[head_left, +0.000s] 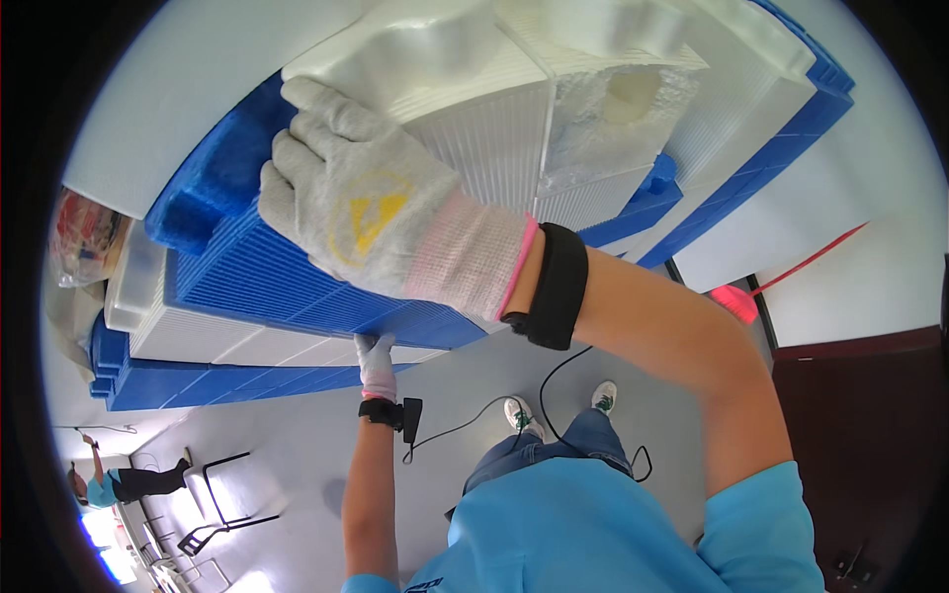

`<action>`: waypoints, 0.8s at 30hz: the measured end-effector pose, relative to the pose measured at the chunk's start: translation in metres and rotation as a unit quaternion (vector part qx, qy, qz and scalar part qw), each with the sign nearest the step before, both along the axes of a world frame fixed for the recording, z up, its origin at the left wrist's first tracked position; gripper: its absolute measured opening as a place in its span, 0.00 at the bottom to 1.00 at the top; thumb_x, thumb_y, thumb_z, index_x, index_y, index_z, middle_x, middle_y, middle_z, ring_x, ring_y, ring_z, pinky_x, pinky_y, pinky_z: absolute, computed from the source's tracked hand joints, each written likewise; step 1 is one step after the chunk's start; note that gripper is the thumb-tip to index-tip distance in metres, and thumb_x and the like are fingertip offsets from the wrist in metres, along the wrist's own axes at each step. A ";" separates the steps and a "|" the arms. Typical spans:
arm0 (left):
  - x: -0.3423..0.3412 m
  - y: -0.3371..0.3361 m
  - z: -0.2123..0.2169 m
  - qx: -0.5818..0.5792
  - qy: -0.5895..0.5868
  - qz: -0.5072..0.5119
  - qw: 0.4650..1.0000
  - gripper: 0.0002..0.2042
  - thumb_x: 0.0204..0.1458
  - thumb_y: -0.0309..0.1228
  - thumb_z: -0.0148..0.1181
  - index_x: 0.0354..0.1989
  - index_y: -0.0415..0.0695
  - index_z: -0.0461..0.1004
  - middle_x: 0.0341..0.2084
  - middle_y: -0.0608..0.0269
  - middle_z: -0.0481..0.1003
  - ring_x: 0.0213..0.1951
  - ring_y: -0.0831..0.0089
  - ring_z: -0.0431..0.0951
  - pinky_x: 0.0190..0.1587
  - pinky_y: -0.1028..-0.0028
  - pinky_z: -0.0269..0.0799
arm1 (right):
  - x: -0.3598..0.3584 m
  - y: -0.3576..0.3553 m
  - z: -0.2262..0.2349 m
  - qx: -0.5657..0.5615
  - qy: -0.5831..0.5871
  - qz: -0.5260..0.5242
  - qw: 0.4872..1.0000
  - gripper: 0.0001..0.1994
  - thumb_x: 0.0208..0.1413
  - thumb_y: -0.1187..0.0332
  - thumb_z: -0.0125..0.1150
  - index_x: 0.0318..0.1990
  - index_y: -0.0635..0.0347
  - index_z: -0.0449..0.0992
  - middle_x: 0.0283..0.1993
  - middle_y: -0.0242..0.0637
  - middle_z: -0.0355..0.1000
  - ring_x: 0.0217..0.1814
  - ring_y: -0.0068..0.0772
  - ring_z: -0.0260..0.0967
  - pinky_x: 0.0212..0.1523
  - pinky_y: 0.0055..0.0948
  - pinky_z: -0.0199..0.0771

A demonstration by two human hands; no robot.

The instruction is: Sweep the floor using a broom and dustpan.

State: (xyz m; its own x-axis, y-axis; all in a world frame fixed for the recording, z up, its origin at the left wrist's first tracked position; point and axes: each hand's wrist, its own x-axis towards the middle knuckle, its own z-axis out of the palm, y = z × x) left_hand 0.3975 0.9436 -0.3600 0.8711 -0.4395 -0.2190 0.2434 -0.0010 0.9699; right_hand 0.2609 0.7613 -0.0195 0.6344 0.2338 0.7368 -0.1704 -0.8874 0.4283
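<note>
Gloved hands meet a bank of blue and white ribbed trays in a grey-floored room. The right hand [366, 198] lies back-up across the blue ribbed tray [287, 272], fingers [306, 148] outstretched and slightly bent toward the moulded white tray [479, 128] beside it; they are not clenched, but palm and thumb are hidden, so whether they grip cannot be told. The left hand [376, 358] touches the blue tray's near lower edge, its fingers too small and covered to read. That tray sits between the hands, above a white ribbed layer [208, 336]. Handling it well likely calls for even pressure from both hands, the right palm flat on the ribs, the left close under the edge, and the black cable [544, 390] near the feet well clear.
</note>
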 end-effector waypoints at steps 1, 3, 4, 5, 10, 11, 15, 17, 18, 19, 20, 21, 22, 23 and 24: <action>0.002 0.001 -0.001 -0.015 0.009 -0.015 1.000 0.21 0.44 0.19 0.55 0.50 0.41 0.65 0.45 0.63 0.68 0.46 0.71 0.67 0.51 0.75 0.60 | 0.001 -0.001 -0.001 0.008 -0.030 0.017 0.999 0.08 0.48 0.65 0.54 0.34 0.57 0.72 0.32 0.33 0.69 0.44 0.32 0.68 0.68 0.37 0.47; 0.008 0.002 -0.002 -0.007 -0.008 -0.030 0.999 0.20 0.45 0.20 0.56 0.49 0.41 0.64 0.45 0.63 0.68 0.48 0.71 0.66 0.51 0.74 0.60 | 0.004 -0.002 -0.004 0.013 -0.051 0.020 0.998 0.09 0.47 0.65 0.54 0.35 0.58 0.73 0.33 0.33 0.69 0.44 0.32 0.68 0.67 0.37 0.48; 0.010 0.003 -0.003 0.014 -0.024 -0.042 0.999 0.22 0.45 0.20 0.56 0.51 0.40 0.63 0.46 0.62 0.68 0.49 0.71 0.65 0.53 0.74 0.59 | 0.006 -0.003 -0.005 0.012 -0.048 0.017 0.999 0.10 0.47 0.65 0.54 0.36 0.58 0.73 0.33 0.33 0.69 0.44 0.33 0.68 0.67 0.37 0.48; 0.012 0.003 -0.005 0.033 -0.038 -0.054 0.997 0.23 0.45 0.21 0.56 0.53 0.39 0.62 0.48 0.61 0.67 0.50 0.70 0.64 0.54 0.74 0.58 | 0.009 -0.004 -0.006 0.016 -0.067 0.020 0.997 0.10 0.47 0.65 0.54 0.37 0.58 0.73 0.33 0.33 0.69 0.44 0.33 0.68 0.67 0.38 0.48; 0.023 -0.001 -0.005 0.013 0.033 -0.040 0.999 0.36 0.44 0.20 0.58 0.64 0.37 0.48 0.57 0.57 0.60 0.56 0.66 0.60 0.59 0.71 0.55 | 0.011 -0.007 -0.007 -0.032 -0.063 -0.034 0.997 0.14 0.47 0.65 0.54 0.42 0.59 0.72 0.36 0.31 0.68 0.46 0.34 0.66 0.66 0.41 0.48; 0.023 -0.002 -0.002 -0.005 0.049 -0.035 0.998 0.37 0.44 0.19 0.58 0.64 0.39 0.48 0.54 0.59 0.62 0.53 0.67 0.63 0.56 0.72 0.58 | 0.008 -0.007 -0.005 -0.033 -0.018 -0.047 0.998 0.16 0.47 0.64 0.55 0.44 0.58 0.71 0.36 0.31 0.68 0.45 0.35 0.66 0.65 0.41 0.48; 0.014 -0.005 0.009 0.025 0.017 -0.010 0.999 0.24 0.44 0.20 0.56 0.53 0.43 0.61 0.44 0.63 0.67 0.41 0.71 0.69 0.46 0.73 0.66 | -0.008 0.001 -0.007 0.053 -0.074 0.010 0.996 0.19 0.46 0.64 0.56 0.47 0.59 0.70 0.46 0.38 0.67 0.52 0.42 0.64 0.66 0.45 0.48; 0.004 -0.010 0.011 -0.050 0.025 -0.026 0.998 0.24 0.46 0.22 0.55 0.53 0.43 0.59 0.44 0.62 0.67 0.40 0.70 0.69 0.46 0.73 0.66 | -0.022 0.013 -0.024 0.104 -0.119 0.025 0.987 0.21 0.46 0.65 0.56 0.49 0.60 0.68 0.51 0.41 0.66 0.56 0.46 0.62 0.65 0.51 0.48; 0.000 -0.014 0.012 -0.045 0.022 -0.028 0.998 0.24 0.46 0.22 0.55 0.53 0.43 0.59 0.45 0.61 0.67 0.41 0.70 0.69 0.47 0.72 0.66 | -0.031 0.021 -0.036 0.144 -0.150 0.041 0.977 0.21 0.46 0.65 0.54 0.50 0.60 0.67 0.51 0.41 0.66 0.56 0.46 0.61 0.63 0.53 0.49; -0.004 -0.017 0.010 -0.038 0.016 -0.024 0.999 0.24 0.46 0.22 0.55 0.53 0.43 0.59 0.45 0.61 0.66 0.41 0.69 0.69 0.47 0.72 0.66 | -0.037 0.030 -0.050 0.216 -0.158 0.091 0.959 0.21 0.46 0.66 0.55 0.50 0.59 0.67 0.52 0.43 0.65 0.58 0.48 0.60 0.63 0.54 0.49; -0.006 -0.020 0.009 -0.031 0.011 -0.016 0.999 0.24 0.46 0.23 0.55 0.53 0.42 0.59 0.45 0.61 0.66 0.42 0.69 0.68 0.47 0.72 0.66 | -0.044 0.037 -0.067 0.288 -0.174 0.146 0.930 0.21 0.45 0.66 0.55 0.50 0.59 0.67 0.54 0.44 0.65 0.59 0.49 0.59 0.63 0.54 0.50; -0.008 -0.023 0.008 -0.021 0.002 0.000 1.000 0.24 0.46 0.23 0.55 0.54 0.42 0.59 0.45 0.61 0.66 0.42 0.69 0.68 0.48 0.72 0.65 | -0.055 0.041 -0.089 0.314 -0.154 0.151 0.925 0.21 0.45 0.67 0.55 0.50 0.58 0.67 0.53 0.45 0.65 0.59 0.49 0.59 0.63 0.51 0.51; -0.010 -0.026 0.007 -0.007 -0.007 0.014 1.000 0.24 0.46 0.23 0.55 0.54 0.42 0.59 0.46 0.61 0.66 0.43 0.69 0.68 0.48 0.71 0.65 | -0.071 0.042 -0.114 0.329 -0.139 0.153 0.921 0.22 0.44 0.67 0.56 0.50 0.58 0.66 0.53 0.46 0.64 0.59 0.49 0.59 0.63 0.48 0.52; -0.010 -0.027 0.006 0.005 -0.015 0.034 0.999 0.24 0.46 0.23 0.55 0.54 0.42 0.58 0.46 0.61 0.66 0.44 0.69 0.68 0.48 0.71 0.65 | -0.090 0.041 -0.139 0.379 -0.080 0.146 0.910 0.23 0.43 0.68 0.57 0.51 0.57 0.66 0.53 0.45 0.64 0.59 0.49 0.59 0.62 0.46 0.54; -0.011 -0.028 0.005 -0.009 0.016 0.048 0.999 0.24 0.46 0.24 0.55 0.54 0.42 0.58 0.46 0.60 0.66 0.44 0.68 0.68 0.49 0.71 0.65 | -0.112 0.038 -0.164 0.427 -0.019 0.138 0.893 0.24 0.42 0.68 0.58 0.51 0.57 0.65 0.54 0.44 0.63 0.58 0.48 0.59 0.61 0.44 0.55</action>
State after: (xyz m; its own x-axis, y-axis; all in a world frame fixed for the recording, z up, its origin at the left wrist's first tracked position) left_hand 0.3868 0.9156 -0.3546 0.9021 -0.3586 -0.2402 0.2722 0.0409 0.9614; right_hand 0.1492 0.7994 -0.1834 0.6103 -0.2800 0.7410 0.1062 -0.8981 -0.4268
